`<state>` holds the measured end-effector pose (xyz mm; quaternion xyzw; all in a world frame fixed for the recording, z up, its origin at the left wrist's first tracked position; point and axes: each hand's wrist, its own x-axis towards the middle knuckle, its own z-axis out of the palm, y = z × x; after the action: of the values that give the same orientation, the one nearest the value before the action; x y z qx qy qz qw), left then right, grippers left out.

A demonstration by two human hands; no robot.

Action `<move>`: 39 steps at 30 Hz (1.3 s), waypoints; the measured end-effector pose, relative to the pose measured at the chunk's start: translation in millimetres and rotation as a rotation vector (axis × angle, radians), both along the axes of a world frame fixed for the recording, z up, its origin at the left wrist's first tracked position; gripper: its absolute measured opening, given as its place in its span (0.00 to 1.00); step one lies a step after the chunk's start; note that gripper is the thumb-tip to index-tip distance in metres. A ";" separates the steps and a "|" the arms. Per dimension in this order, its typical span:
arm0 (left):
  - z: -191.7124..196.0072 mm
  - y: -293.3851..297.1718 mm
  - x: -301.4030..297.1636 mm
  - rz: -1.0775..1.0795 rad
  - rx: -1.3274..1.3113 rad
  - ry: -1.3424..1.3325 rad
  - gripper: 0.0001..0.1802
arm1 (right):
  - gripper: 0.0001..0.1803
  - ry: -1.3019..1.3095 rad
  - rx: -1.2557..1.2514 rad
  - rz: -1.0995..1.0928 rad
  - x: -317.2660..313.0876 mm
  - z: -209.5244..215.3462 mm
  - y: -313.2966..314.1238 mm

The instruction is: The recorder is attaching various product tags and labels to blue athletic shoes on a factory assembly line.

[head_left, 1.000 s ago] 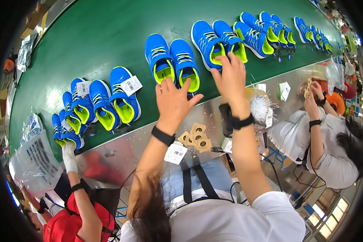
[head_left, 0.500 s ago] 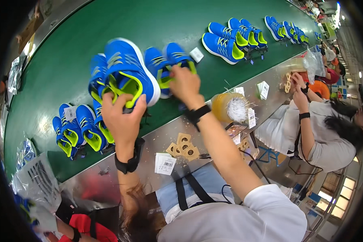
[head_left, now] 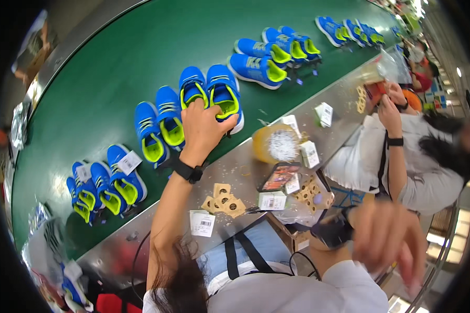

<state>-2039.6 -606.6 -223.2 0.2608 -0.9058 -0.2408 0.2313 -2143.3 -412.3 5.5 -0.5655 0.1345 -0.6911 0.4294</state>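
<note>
My left hand point(head_left: 202, 128) is closed on a pair of blue sneakers point(head_left: 222, 86) with lime-green linings. Its fingers reach into the openings, with the thumb at the right shoe's collar. The pair rests on the green belt, toes pointing away. Just left of it stands another pair of blue sneakers point(head_left: 168, 112), apart from my hand. My right hand point(head_left: 389, 237) is raised at the lower right, close to the camera and away from the shoes. Motion smears its fingers, so I cannot tell what it holds, if anything.
More tagged blue sneakers point(head_left: 119, 188) stand left on the green belt point(head_left: 104, 88), others far right. The metal ledge point(head_left: 141, 221) bears brown cardboard pieces point(head_left: 224, 201), white tags point(head_left: 201, 223), a phone point(head_left: 280, 176) and a yellow tub point(head_left: 266, 146) of white strands. A co-worker point(head_left: 402, 156) sits right.
The larger sneakers, tilted up in my left hand before, now stand on the belt. My right hand has left the shoes and swung to the lower right. The view has shifted.
</note>
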 end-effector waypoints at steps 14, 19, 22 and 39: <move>-19.4 23.7 54.6 0.086 0.190 0.164 0.14 | 0.11 0.916 1.143 -0.255 86.5 -149.0 50.5; 0.0 62.8 177.2 0.442 0.704 0.021 0.06 | 0.08 1.214 1.095 -0.369 127.7 -214.1 59.6; -15.3 107.2 224.0 0.488 0.755 -0.206 0.09 | 0.10 1.383 1.061 -0.447 140.8 -242.7 61.0; -67.0 137.1 266.9 0.546 0.967 -0.148 0.11 | 0.07 1.067 1.234 -0.378 127.2 -272.0 63.7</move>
<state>-1772.8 -469.5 -290.2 0.5787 -0.6056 -0.5411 0.0749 -2016.2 -348.5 -266.6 -0.4481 0.7664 -0.1935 0.4175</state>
